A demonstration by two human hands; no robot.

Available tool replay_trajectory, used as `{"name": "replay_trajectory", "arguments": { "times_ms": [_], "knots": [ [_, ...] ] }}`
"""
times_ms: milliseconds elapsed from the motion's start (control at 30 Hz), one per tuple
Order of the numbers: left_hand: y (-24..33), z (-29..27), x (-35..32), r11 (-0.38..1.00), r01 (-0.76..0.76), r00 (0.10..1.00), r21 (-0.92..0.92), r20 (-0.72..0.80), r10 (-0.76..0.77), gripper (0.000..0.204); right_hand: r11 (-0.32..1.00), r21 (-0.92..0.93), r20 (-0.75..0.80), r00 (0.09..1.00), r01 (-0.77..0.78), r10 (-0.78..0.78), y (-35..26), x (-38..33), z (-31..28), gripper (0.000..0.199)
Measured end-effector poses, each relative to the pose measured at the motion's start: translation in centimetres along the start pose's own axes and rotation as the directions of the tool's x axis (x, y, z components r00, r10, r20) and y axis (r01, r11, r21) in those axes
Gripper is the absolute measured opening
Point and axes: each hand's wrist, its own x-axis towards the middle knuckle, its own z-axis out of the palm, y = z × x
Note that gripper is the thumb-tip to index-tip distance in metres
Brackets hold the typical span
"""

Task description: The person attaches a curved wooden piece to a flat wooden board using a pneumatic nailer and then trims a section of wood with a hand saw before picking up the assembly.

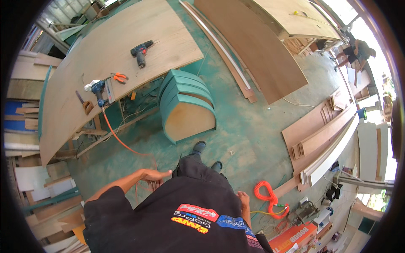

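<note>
My left hand (155, 175) hangs beside my body, thumb stretched out and fingers loosely apart, holding nothing that I can see. Behind it an orange air hose (126, 145) runs down from the pneumatic nailer (98, 90) on the plywood worktable (168, 25). My right hand (243, 199) is low at my other side, partly hidden by my shirt, and its grip is unclear. Ahead of my feet stands a stack of teal curved wooden cabinet pieces (188, 120). On the table lie a cordless drill (141, 52), orange-handled pliers (120, 77) and a handsaw (86, 106).
Long brown boards (257, 50) and a white strip lie beyond the stack. More planks (325, 130) are piled at right. A coiled red hose (265, 192) and a compressor (306, 211) sit near my right side. Another person (358, 52) bends over at far right.
</note>
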Motion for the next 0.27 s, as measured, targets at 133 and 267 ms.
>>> {"name": "replay_trajectory", "arguments": {
  "times_ms": [133,267],
  "knots": [
    [1.4,8.3,-4.5,0.969,-0.177,0.984,-0.174,-0.003,0.179,0.101,1.0,0.018,-0.006,1.0,-0.017,0.017,-1.1,0.5,-0.8,0.036],
    [-1.8,14.6,2.7,0.817,-0.137,0.93,-0.56,0.211,0.301,0.096,0.991,-0.136,0.166,0.985,-0.014,0.036,-0.8,1.3,-1.6,0.035]
  ]
}}
